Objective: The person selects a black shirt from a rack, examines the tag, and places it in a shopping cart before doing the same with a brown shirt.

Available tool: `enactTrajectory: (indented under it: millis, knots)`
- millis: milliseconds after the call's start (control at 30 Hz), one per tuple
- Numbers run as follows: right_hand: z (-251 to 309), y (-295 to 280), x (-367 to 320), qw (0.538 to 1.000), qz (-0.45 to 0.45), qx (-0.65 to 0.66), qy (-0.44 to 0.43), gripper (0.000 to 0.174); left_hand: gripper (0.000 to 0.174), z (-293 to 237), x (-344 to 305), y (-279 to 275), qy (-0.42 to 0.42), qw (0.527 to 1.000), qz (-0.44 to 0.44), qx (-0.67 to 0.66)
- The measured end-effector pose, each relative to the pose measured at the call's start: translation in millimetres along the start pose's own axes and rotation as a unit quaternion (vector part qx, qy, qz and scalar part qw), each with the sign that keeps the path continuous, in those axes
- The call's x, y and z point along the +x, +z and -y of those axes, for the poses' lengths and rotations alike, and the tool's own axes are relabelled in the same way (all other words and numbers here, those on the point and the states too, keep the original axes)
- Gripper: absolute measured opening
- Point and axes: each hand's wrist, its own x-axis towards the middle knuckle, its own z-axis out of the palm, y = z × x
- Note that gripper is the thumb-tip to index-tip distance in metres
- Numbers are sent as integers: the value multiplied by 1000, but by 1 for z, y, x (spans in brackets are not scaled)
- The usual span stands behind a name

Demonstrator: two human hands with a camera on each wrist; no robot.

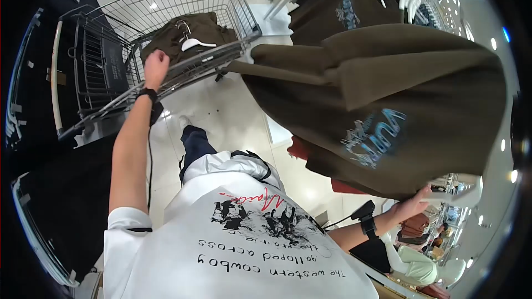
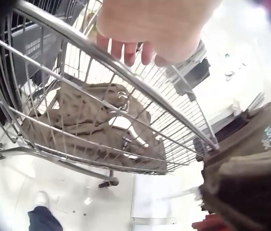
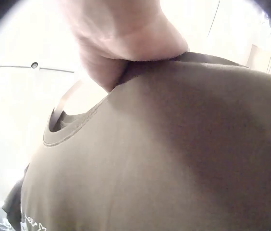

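The right hand (image 1: 413,205) grips a dark brown shirt (image 1: 443,127) with pale blue lettering near its collar, beside a white hanger (image 1: 470,195). In the right wrist view that hand (image 3: 126,36) is at the shoulder of the shirt (image 3: 140,144); its fingertips are hidden. The left hand (image 1: 157,67) is over the near side of a metal shopping cart (image 1: 250,34), fingers loosely bent and holding nothing. Below the left hand (image 2: 150,29) in the left wrist view, brown garments (image 2: 82,115) lie heaped inside the cart, a white hanger (image 2: 122,123) on top.
Another brown printed shirt (image 1: 327,16) hangs at the upper right beside racks. Dark clothing (image 1: 61,205) lines the left side. Red fabric (image 1: 297,148) shows below the held shirt. A mannequin in a pale green top (image 1: 417,263) is at the lower right.
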Motion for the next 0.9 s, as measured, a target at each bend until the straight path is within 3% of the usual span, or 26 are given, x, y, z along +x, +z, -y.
enactTrajectory:
  millis: [100, 167, 200, 267, 300, 333, 400, 467, 567, 667, 800, 900]
  knots:
    - [-36, -7, -11, 985, 35, -167, -25, 26, 25, -48, -38, -24, 31, 992, -34, -114]
    - [-36, 18, -40, 971, 82, -216, -54, 24, 23, -97, -91, -37, 18, 980, 17, -199]
    - [-49, 16, -47, 966, 151, -210, -7, 19, 22, -125, -120, -44, 11, 970, 40, -240]
    - [-63, 25, -76, 957, 204, -205, -6, 15, 20, -180, -179, -59, 114, 966, 74, -218]
    - [-66, 27, -90, 956, 228, -183, -13, 12, 21, -204, -206, -66, 207, 960, 79, -170]
    - [-70, 27, -101, 948, 240, -203, -58, 10, 22, -227, -228, -72, 297, 944, 80, -121]
    - [-70, 25, -121, 927, 255, -272, -36, 11, 27, -270, -261, -82, 408, 894, 153, -102]
    - [-68, 20, -132, 918, 287, -270, -29, 12, 29, -308, -283, -88, 498, 850, 162, -60]
    - [-73, 6, -140, 915, 319, -246, -30, 15, 26, -346, -308, -88, 550, 822, 136, -65]
    - [-73, 0, -144, 922, 320, -215, -28, 15, 31, -357, -326, -78, 527, 829, 165, -91]
    - [-66, 0, -153, 925, 325, -195, -10, 14, 12, -363, -333, -76, 520, 839, 159, 9]
    - [-49, 7, -168, 923, 341, -174, -27, 14, 10, -368, -333, -79, 376, 884, 271, 61]
